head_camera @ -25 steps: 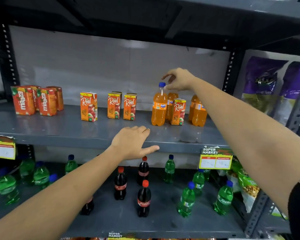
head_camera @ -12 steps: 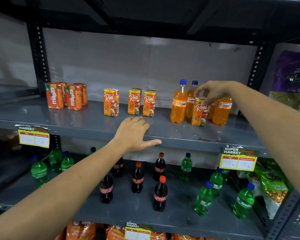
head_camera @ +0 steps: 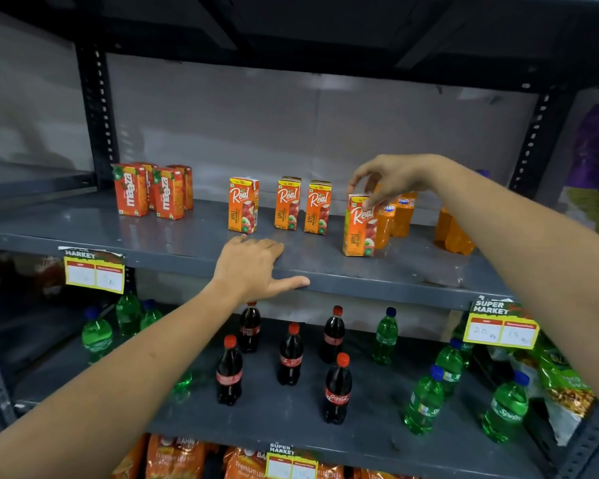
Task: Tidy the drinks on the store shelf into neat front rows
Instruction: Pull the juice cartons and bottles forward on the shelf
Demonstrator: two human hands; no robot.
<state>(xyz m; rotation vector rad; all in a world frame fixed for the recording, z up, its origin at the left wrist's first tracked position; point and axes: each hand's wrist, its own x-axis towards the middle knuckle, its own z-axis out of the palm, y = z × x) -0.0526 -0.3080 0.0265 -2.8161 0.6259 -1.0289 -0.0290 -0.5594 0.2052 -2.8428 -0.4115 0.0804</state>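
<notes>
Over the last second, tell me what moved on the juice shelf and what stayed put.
The right hand left the orange bottle's cap, took the Real carton by its top and pulled it forward and left, clear of the Fanta bottles. The left hand stayed flat on the shelf edge; the other three Real cartons and the Maaza cartons did not move.

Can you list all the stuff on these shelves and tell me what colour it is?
Maaza cartons: four, orange-red, upper shelf, left.
Real juice cartons: four showing, orange; three stand mid-shelf, one further right under the hand.
Fanta bottles: at least three, orange, upper shelf, right.
Cola bottles: five, dark with red caps, lower shelf, middle.
Green bottles: several, blue caps, lower shelf, both sides.
Price tags: three, yellow, on shelf edges.
Snack bags: orange, bottom shelf.
Left hand: flat on the upper shelf edge.
Right hand: fingers on the rightmost Real carton's top.
</notes>
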